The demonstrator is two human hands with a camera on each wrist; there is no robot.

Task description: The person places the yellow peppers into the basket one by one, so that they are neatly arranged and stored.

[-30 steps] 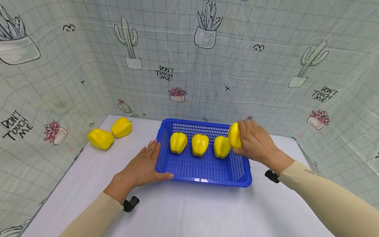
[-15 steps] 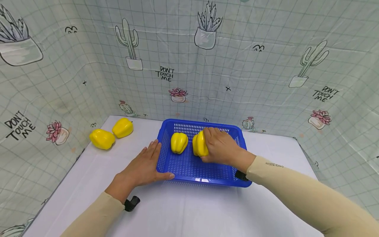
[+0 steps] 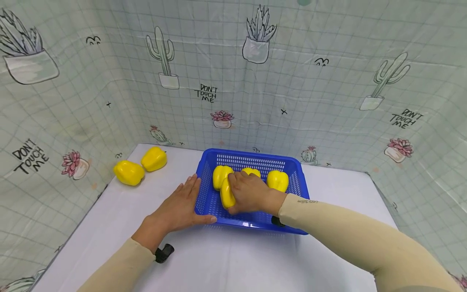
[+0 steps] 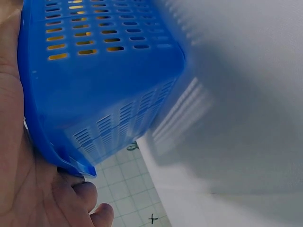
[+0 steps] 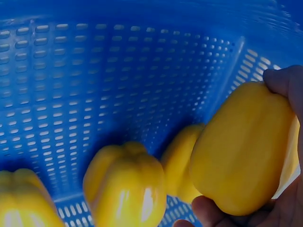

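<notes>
A yellow bell pepper (image 3: pixel 227 194) is gripped in my right hand (image 3: pixel 249 194), low inside the blue plastic basket (image 3: pixel 255 225), toward its front left. The right wrist view shows thumb and fingers curled around this bell pepper (image 5: pixel 244 149). Behind it in the head view stand a left pepper (image 3: pixel 221 175), a middle pepper (image 3: pixel 251 171) partly hidden by my hand, and a right pepper (image 3: pixel 278 181). My left hand (image 3: pixel 178 207) rests along the basket's left rim, fingers straight and thumb on the front corner. In the left wrist view, its palm (image 4: pixel 14 156) lies against the basket wall (image 4: pixel 104 80).
Two more yellow peppers, one nearer (image 3: pixel 129 172) and one farther (image 3: pixel 154 158), lie on the white tabletop (image 3: pixel 153 190) left of the basket. A patterned cloth (image 3: pixel 255 89) hangs around the back and sides of the table.
My right hand has carried its bell pepper from above the basket's right side leftward and down into the front left. My left hand stays on the rim.
</notes>
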